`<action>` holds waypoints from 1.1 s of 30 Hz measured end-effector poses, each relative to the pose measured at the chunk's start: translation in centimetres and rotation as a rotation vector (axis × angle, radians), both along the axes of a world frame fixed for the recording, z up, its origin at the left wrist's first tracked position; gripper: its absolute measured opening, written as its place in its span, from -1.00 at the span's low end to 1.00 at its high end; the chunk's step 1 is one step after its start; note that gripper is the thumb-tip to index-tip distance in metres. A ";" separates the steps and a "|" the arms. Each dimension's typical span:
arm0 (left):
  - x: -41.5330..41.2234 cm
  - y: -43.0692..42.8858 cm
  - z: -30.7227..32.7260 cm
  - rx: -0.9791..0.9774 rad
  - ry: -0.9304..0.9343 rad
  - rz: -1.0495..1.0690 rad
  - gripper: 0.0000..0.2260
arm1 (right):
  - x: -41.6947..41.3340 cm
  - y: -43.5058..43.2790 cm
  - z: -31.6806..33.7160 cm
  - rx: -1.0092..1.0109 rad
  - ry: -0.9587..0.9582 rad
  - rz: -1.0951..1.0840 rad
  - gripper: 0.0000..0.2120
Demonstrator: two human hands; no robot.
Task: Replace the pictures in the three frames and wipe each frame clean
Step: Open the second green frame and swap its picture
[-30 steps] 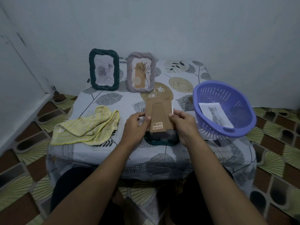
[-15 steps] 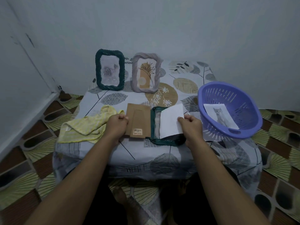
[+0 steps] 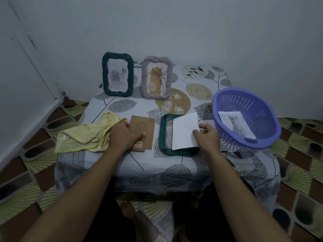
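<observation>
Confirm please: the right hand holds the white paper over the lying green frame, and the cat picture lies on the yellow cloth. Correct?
No: the head view shows the cat picture in the purple basket. The rest is right.

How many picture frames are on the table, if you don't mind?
3: dark green frame standing back left, grey frame standing beside it, opened green frame lying at the front under the white sheet.
</observation>
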State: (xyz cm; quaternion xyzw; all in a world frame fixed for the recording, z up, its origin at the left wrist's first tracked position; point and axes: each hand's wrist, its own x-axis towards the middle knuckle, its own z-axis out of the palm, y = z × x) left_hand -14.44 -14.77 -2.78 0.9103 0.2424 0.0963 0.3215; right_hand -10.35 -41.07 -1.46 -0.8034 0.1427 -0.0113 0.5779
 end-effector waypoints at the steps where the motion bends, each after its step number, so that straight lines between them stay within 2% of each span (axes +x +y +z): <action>1: 0.1 0.0 -0.2 0.011 -0.009 0.002 -0.33 | -0.1 0.0 0.0 0.010 0.001 0.004 -0.78; 4: 0.1 -0.3 -0.6 0.141 0.008 -0.046 -0.39 | -0.4 0.3 0.2 0.046 -0.008 0.025 -0.74; 6: -0.1 -1.0 -0.5 0.294 0.005 -0.084 -0.54 | -0.6 0.4 0.4 0.072 -0.027 0.044 -0.77; 8: -0.2 -2.3 -0.1 0.376 -0.098 -0.169 -0.70 | -0.7 0.5 0.7 0.088 -0.056 0.071 -0.82; 9: -0.3 -3.1 0.4 0.343 -0.160 -0.226 -0.77 | -0.8 0.5 0.8 0.095 -0.069 0.085 -0.83; 11: -0.4 -5.1 1.4 0.073 -0.215 -0.314 -0.74 | -0.8 0.5 1.2 0.115 -0.087 0.102 -0.82; 15: 0.0 -8.6 3.1 -0.659 -0.059 -0.315 -0.72 | -0.8 0.0 2.5 0.124 -0.164 0.124 -0.80; 17: 0.5 -9.6 3.2 -0.847 -0.069 -0.277 -0.78 | -0.9 -0.5 3.4 0.085 -0.218 0.150 -0.78; 20: 1.3 -10.2 2.8 -0.891 -0.126 -0.210 -0.82 | -1.0 -1.4 4.3 -0.058 -0.262 0.164 -0.75; 23: 1.6 -10.6 2.9 -0.866 -0.156 -0.189 -0.96 | -1.0 -2.4 5.0 -0.242 -0.275 0.132 -0.76; 26: 2.2 -11.0 2.8 -0.837 -0.166 -0.143 -0.95 | -1.4 -3.5 6.1 -0.457 -0.305 0.067 -0.83; 29: 2.8 -11.7 2.5 -0.801 -0.155 -0.116 -0.93 | -1.7 -4.8 7.0 -0.624 -0.311 0.028 -0.81; 31: 3.2 -12.3 2.2 -0.769 -0.138 -0.104 -0.94 | -1.5 -5.9 7.1 -0.752 -0.219 0.090 -0.71; 33: 3.7 -13.0 1.9 -0.740 -0.114 -0.107 -0.94 | -1.4 -6.9 7.2 -0.840 -0.017 0.230 -0.55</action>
